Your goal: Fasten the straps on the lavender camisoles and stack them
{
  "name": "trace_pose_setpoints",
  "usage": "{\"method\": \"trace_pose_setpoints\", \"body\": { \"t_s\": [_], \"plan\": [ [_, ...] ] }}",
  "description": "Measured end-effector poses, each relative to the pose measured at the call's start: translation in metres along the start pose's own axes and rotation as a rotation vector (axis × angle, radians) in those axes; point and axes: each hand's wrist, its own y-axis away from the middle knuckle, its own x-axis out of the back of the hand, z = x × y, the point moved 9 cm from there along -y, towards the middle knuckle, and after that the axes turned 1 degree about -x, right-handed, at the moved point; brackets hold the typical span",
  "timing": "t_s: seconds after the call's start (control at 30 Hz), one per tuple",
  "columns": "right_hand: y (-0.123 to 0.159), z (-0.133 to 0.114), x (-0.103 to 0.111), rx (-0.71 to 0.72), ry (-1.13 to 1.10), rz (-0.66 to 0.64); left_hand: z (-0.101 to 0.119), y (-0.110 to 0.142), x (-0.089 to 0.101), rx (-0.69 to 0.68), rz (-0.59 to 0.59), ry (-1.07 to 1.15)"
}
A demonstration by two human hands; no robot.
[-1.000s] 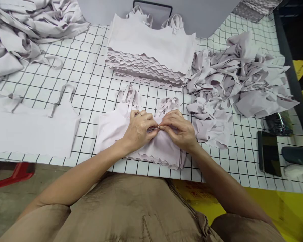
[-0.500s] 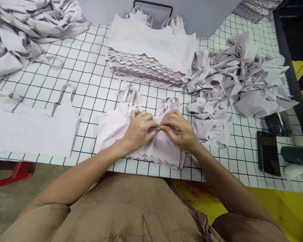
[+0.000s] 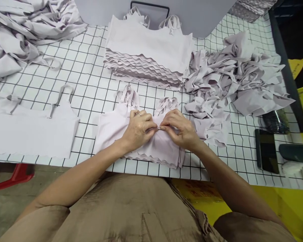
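Pale lilac, the strapped top (image 3: 166,148) lies near the gridded bench's (image 3: 87,70) front edge. Over its middle, the left hand (image 3: 140,129) and right hand (image 3: 179,129) pinch a thin strand (image 3: 158,128), fingers drawn tight.

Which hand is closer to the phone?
Right. The right hand is over the pale garment, on the side toward the phone; the left hand is over it too, but farther away, beyond the right hand.
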Motion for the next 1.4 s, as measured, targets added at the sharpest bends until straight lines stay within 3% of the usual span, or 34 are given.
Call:
{"method": "trace_pose_setpoints", "body": {
  "t_s": [0.37, 0.53, 0.73, 0.93, 1.0, 1.1, 1.17, 1.2, 1.3, 1.33, 1.4],
  "plan": [
    [-0.022, -0.015, -0.017, 0.137, 0.198, -0.42, -0.006, -0.001, 0.0, 0.021, -0.022, 0.045],
    [-0.044, 0.01, 0.0, 0.062, 0.073, -0.544, -0.007, -0.001, -0.001, 0.041, -0.051, 0.061],
    [-0.08, 0.048, 0.05, -0.115, 0.178, -0.413, -0.003, 0.002, -0.007, -0.016, -0.04, -0.062],
    [-0.084, 0.072, 0.052, -0.236, 0.322, -0.396, -0.001, -0.001, -0.01, -0.059, -0.04, -0.156],
    [-0.079, 0.072, 0.054, -0.217, 0.323, -0.359, 0.005, 0.003, 0.0, -0.087, -0.005, -0.19],
    [-0.06, 0.042, 0.056, -0.148, 0.338, -0.155, 0.024, 0.024, 0.027, -0.164, 0.135, -0.269],
    [-0.034, 0.009, 0.041, -0.143, 0.404, -0.017, 0.035, 0.045, 0.034, -0.208, 0.152, -0.332],
    [-0.018, -0.007, 0.023, -0.155, 0.439, -0.012, 0.037, 0.054, 0.032, -0.213, 0.12, -0.362],
    [0.031, -0.042, -0.043, -0.142, 0.484, -0.157, 0.024, 0.075, 0.018, -0.17, -0.024, -0.45],
    [0.046, -0.045, -0.057, -0.161, 0.492, -0.187, 0.014, 0.081, 0.016, -0.129, -0.061, -0.48],
    [0.076, -0.03, -0.062, -0.312, 0.519, -0.191, -0.008, 0.092, 0.02, -0.035, -0.097, -0.53]
  ]
}}
